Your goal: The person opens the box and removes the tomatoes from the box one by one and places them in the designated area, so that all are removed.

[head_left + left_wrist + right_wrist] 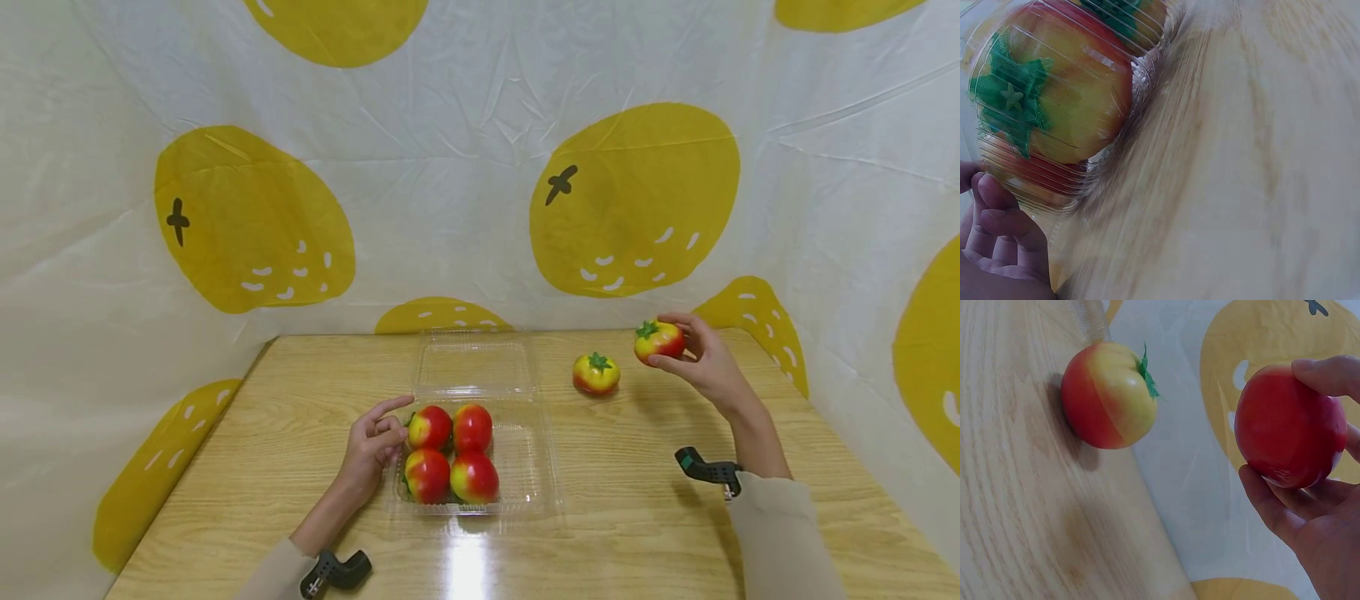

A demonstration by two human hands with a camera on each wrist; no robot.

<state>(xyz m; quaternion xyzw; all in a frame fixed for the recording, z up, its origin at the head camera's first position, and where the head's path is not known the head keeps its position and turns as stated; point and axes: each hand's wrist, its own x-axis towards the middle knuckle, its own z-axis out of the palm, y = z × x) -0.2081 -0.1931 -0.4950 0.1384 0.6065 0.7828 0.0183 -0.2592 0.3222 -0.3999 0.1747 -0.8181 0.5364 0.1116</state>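
Observation:
My right hand (701, 354) grips a red-and-yellow toy tomato (654, 342) with a green leafy top, held above the table's back right. In the right wrist view, the tomato's red underside (1291, 434) shows between thumb and fingers. A second tomato (596, 375) rests on the table just left of it. Several more tomatoes (472, 479) lie on their sides in the left part of a clear plastic clamshell box (528, 458). At the box's left edge, my left hand (369, 443) pinches the rim, its other fingers curled (1013, 231).
The box's clear lid (476, 367) lies folded open toward the back of the wooden table (307, 392). A pale sheet printed with yellow fruit (465, 208) hangs behind and beside the table. Each wrist wears a black camera mount (708, 471).

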